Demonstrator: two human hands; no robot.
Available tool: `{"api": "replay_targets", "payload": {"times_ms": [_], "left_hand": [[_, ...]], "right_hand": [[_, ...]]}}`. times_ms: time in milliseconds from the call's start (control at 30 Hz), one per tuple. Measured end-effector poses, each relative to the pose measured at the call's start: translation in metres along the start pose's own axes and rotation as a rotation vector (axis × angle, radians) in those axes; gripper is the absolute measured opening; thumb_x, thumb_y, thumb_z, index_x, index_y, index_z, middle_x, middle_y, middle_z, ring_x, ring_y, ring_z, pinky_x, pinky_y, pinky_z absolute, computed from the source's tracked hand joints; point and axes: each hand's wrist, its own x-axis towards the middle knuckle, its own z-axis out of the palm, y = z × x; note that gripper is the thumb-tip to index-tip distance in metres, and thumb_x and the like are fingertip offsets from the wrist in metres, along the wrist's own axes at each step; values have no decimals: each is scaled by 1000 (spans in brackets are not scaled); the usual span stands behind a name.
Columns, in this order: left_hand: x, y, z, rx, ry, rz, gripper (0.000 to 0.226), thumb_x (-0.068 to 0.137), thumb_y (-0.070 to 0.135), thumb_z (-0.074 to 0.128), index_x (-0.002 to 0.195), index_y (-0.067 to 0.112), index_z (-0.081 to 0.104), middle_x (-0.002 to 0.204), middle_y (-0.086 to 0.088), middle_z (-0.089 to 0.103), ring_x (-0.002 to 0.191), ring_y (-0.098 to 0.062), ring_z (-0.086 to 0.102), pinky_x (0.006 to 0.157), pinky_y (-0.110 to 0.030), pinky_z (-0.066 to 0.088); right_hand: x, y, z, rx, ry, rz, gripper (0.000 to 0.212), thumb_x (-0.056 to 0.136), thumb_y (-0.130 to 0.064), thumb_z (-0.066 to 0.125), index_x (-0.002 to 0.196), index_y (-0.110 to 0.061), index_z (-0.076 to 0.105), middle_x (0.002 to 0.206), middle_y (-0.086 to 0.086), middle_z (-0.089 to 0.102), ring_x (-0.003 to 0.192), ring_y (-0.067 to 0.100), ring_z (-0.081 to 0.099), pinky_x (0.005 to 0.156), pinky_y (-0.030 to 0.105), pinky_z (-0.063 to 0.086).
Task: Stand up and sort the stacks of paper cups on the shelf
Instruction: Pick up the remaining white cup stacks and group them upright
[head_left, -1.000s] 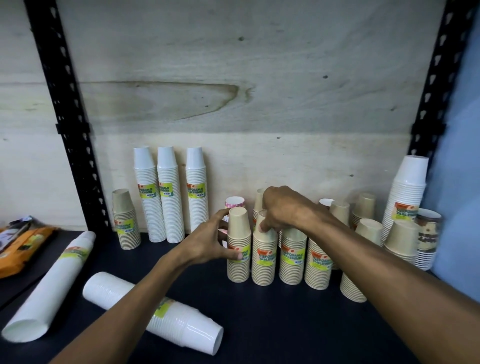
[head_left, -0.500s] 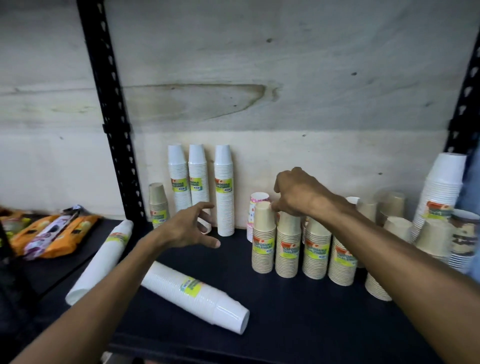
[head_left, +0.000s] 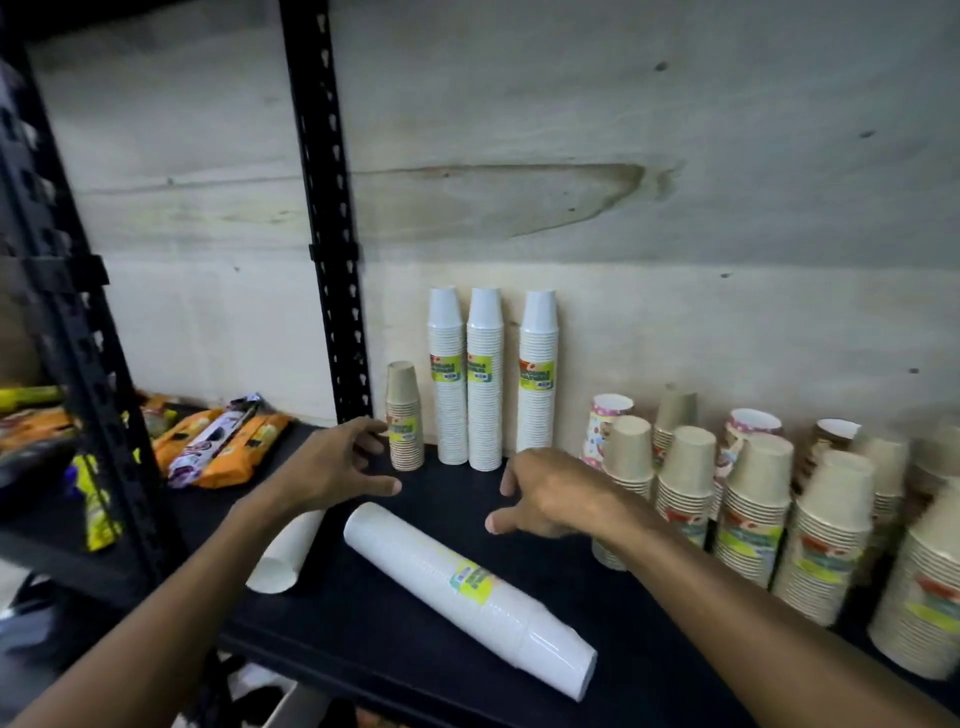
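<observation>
Both hands have left the brown stacks: left hand (head_left: 332, 467) and right hand (head_left: 545, 493), grips released, hover over the fallen white cup stack (head_left: 467, 592) lying on the shelf (head_left: 415, 649). Next, likely: grasp and upend it.

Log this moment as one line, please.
left hand: open, empty | right hand: open, empty | white cup stack: lying on shelf, ungripped | three white stacks: upright

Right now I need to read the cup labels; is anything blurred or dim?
Head view: the brown cup stacks at the right edge are smeared by motion blur, the white standing stacks are fairly sharp, the light is dim, and the wide lens bends the black post.
</observation>
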Motion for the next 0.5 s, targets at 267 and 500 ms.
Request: {"api": "replay_targets", "payload": {"times_ms": [267, 500], "left_hand": [[19, -68, -8, 260, 40, -245, 76, 74, 58, 74, 134, 18, 51, 128, -5, 60, 113, -21, 56, 93, -38, 48], [41, -87, 2, 198, -65, -513, 77, 78, 60, 69, 133, 10, 47, 126, -11, 57, 104, -23, 55, 83, -32, 43]], "right_hand": [[23, -14, 34, 47, -181, -85, 76, 73, -77, 57, 129, -26, 53, 126, -5, 62, 113, 17, 58, 96, 37, 48], [5, -6, 39, -184, -466, -103, 85, 69, -82, 55, 127, -19, 53, 122, 2, 64, 109, 23, 62, 96, 41, 49]]}}
